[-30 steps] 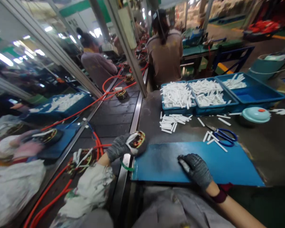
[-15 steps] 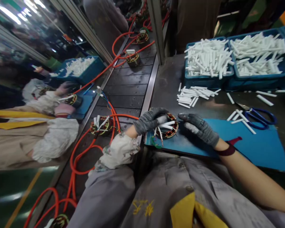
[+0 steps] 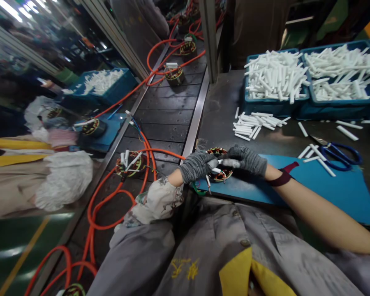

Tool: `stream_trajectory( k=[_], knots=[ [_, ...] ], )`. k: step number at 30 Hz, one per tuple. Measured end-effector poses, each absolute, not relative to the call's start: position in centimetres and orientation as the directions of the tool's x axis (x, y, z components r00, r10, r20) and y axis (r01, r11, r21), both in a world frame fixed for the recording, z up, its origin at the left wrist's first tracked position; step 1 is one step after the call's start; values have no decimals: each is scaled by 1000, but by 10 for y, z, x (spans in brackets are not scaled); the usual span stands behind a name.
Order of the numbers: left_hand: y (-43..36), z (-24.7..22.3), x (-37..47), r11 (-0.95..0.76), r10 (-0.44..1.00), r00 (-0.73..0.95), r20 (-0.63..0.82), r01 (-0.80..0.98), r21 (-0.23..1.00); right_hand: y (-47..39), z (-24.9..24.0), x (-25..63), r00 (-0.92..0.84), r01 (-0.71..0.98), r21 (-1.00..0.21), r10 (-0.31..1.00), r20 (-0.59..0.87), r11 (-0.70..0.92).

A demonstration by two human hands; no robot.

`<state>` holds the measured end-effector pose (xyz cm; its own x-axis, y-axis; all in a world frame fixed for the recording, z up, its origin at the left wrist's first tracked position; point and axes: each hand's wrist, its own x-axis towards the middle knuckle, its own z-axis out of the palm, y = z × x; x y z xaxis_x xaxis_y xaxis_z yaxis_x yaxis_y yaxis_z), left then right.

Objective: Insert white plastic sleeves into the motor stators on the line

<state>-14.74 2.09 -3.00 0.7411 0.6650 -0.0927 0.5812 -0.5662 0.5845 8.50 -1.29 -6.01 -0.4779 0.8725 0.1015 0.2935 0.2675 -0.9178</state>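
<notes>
A round motor stator (image 3: pixel 216 151) with copper windings sits near the left end of the blue mat (image 3: pixel 320 185). White insulating sleeves (image 3: pixel 216 170) lie across its middle, and a sleeved lead hangs over its near side. My left hand (image 3: pixel 197 166), in a grey glove, reaches over the stator's left side with its fingers closed on a white sleeve. From the right, my gloved right hand (image 3: pixel 247 160) meets it above the stator, thumb and fingers pinched around a white sleeve. The fingers partly hide the windings.
Loose sleeves (image 3: pixel 255 123) lie behind the mat, before blue bins (image 3: pixel 276 106) full of more. Blue-handled scissors (image 3: pixel 342 156) rest at the right. On the left, a slatted conveyor (image 3: pixel 163 109) carries stators and orange cables (image 3: pixel 94 218). A co-worker's sleeve (image 3: pixel 66 179) is beyond it.
My right hand has moved left from beside the stator onto it and closed on a sleeve. My left hand has shifted slightly lower over the stator. The co-worker's hands have moved left.
</notes>
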Motion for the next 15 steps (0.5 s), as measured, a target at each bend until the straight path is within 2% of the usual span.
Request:
stream_trajectory(
  k=[3,6,9,12,15],
  knots=[
    [19,-37,-149,-554,670,741,-56,548,626,-12,-62,81,-438,280,-938,896,66,206],
    [22,-44,-152,-554,673,739,-25,527,645,-12,-62,86,-493,189,-973,870,24,134],
    [24,-49,-152,-482,695,719,10,456,748,-13,-63,91,-523,126,-987,852,16,96],
    [23,-49,-151,-351,700,714,-31,382,855,-14,-66,91,-510,66,-998,860,-25,10],
    [23,-49,-150,-260,692,715,-102,378,888,-14,-69,89,-508,40,-999,861,-26,-6]
  ],
)
